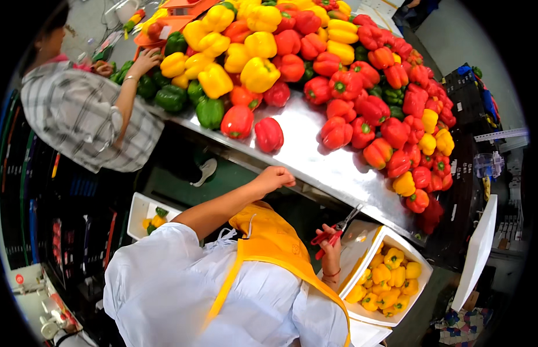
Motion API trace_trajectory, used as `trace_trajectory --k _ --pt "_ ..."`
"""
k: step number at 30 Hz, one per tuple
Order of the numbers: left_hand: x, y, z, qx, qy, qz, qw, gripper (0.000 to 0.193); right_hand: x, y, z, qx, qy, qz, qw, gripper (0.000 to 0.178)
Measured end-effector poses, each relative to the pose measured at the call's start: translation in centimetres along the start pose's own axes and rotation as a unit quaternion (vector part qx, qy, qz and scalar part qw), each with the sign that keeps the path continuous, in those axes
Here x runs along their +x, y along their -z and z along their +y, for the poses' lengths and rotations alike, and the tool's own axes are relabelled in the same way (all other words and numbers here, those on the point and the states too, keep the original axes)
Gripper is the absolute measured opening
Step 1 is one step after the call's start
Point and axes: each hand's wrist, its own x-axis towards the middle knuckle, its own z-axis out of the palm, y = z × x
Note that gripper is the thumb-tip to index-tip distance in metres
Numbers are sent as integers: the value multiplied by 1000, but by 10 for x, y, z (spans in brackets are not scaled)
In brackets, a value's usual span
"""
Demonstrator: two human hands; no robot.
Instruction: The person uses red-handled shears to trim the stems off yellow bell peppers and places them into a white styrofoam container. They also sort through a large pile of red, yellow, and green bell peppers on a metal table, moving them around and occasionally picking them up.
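My left hand (275,179) is closed, fingers curled, just off the near edge of the metal table (301,124), and no object shows in it. The nearest pepper to it is a red bell pepper (269,135) lying alone close to that edge. Lower on the right, my right hand (332,247) is wrapped round the red handles of a pair of scissors (342,225), whose blades point up and away toward the table edge. Beside that hand stands a white foam box (422,269) holding several yellow bell peppers (389,276).
Red, yellow and green peppers are heaped across the table, with orange crates (185,7) behind. At the far left a co-worker (87,110) reaches into green peppers (170,98). Left of me sits another white box (139,217); a white lid (476,254) stands upright at the right.
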Motion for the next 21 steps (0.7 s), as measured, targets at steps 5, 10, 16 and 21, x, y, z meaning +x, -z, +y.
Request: trace_trajectory --k 5,10,16,21 --pt "51 -34 27 63 -19 -107 992 25 23 12 -20 -132 58 49 988 42" --pt "73 -66 14 59 17 -180 982 24 5 6 -9 -43 21 154 987 48" --pt "84 -44 2 75 -51 -80 993 17 2 22 -3 -23 46 159 986 66" --pt "80 -34 61 193 -251 228 921 22 4 66 -16 -58 11 72 996 59"
